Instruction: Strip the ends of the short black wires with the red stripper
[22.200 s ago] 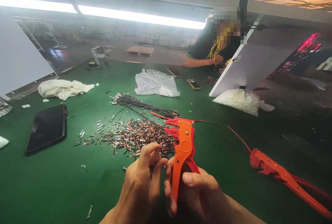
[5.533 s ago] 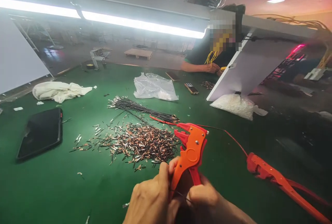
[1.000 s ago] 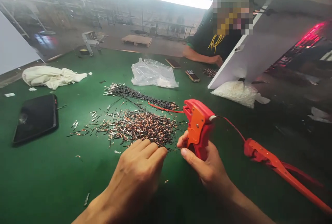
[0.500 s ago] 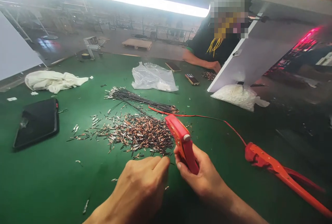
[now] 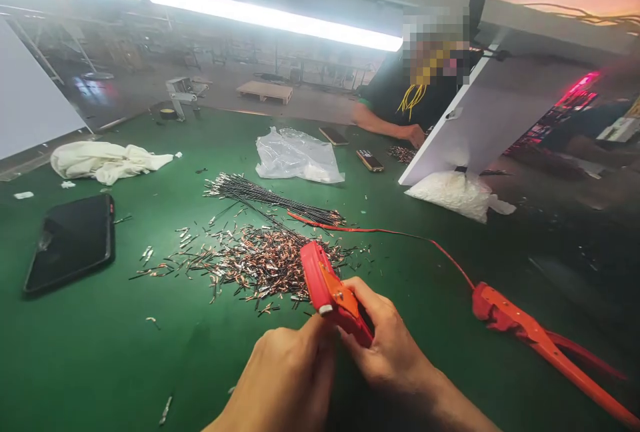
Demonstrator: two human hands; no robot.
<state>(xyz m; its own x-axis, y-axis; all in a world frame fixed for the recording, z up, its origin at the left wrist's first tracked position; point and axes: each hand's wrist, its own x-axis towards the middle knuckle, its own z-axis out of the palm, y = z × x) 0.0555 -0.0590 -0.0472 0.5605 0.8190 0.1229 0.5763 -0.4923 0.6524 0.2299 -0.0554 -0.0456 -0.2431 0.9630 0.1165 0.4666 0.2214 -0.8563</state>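
Observation:
A red and orange hand tool (image 5: 330, 292) is gripped in my right hand (image 5: 393, 332), its head pointing up and to the left. My left hand (image 5: 293, 365) is closed just below the tool's head; whatever its fingers hold is hidden. Beyond the tool lies a pile of short black and copper-coloured wire pieces (image 5: 265, 259). Behind that pile rests a bundle of longer black wires (image 5: 280, 197) with silvery ends at the left.
On the green table (image 5: 100, 359) are a dark tablet-like device (image 5: 73, 242), a white cloth (image 5: 107, 160), a clear plastic bag (image 5: 297, 155), a bag of white pieces (image 5: 453, 193) and a second red tool (image 5: 545, 339). A person's hand (image 5: 413, 134) is across the table.
The red tool has turned in my right hand, its head swinging left and down toward my left hand. My left hand has shifted slightly right, and the two hands are closer together.

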